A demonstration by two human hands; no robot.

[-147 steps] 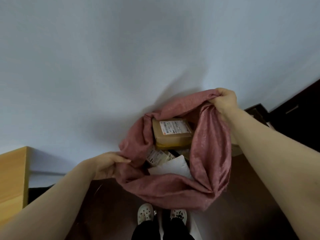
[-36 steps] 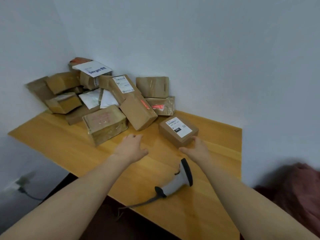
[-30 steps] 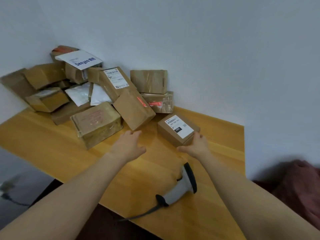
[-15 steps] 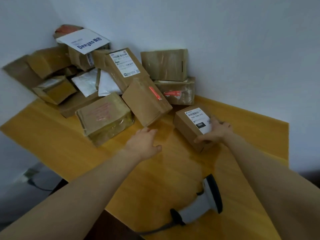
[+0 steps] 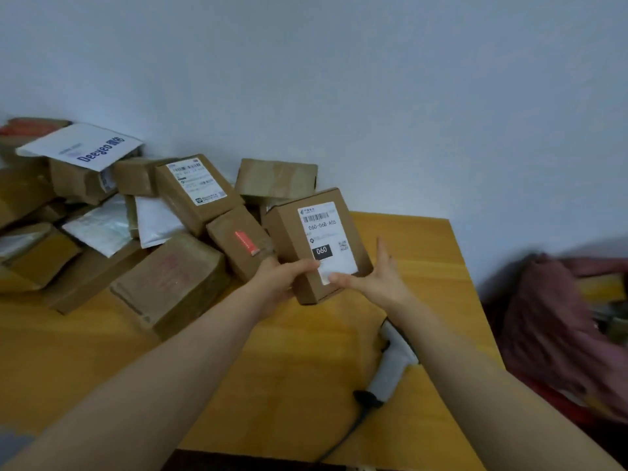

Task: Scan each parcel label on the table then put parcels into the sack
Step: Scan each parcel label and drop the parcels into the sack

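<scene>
Leaning against the pale wall (image 5: pixel 339 79) at the left end of the wooden table (image 5: pixel 418 239) is a heap of parcels (image 5: pixel 142 232), mostly brown cardboard boxes tipped at all angles. On top of it lies a white mailer (image 5: pixel 81 147) printed with blue lettering. A little further right, a labelled box (image 5: pixel 197 192) slants over a box with a red strip (image 5: pixel 243 244), and a big scuffed box (image 5: pixel 173 280) sits in front on the tabletop. Next comes the left hand (image 5: pixel 282 280), gripping the near left corner of a small brown parcel (image 5: pixel 292 232), thumb on its top face and fingers curled beneath. The parcel is lifted clear of the table, in front of the heap, tilted so that its white label (image 5: pixel 324 239) faces up, barcode at the far end and a black patch reading 060 below. The right hand (image 5: pixel 377 277) holds the parcel's near right corner, thumb pressed on the label's lower edge, fingers straight along the right side. Below that forearm a grey-white scanner (image 5: pixel 390 368) lies on the table, partly hidden by the arm, its black cable trailing toward the near edge. Off the table's right end, lower down, slumps the dusty-pink cloth sack (image 5: pixel 557 321), blurred, with something brown at its mouth that I cannot make out.
</scene>
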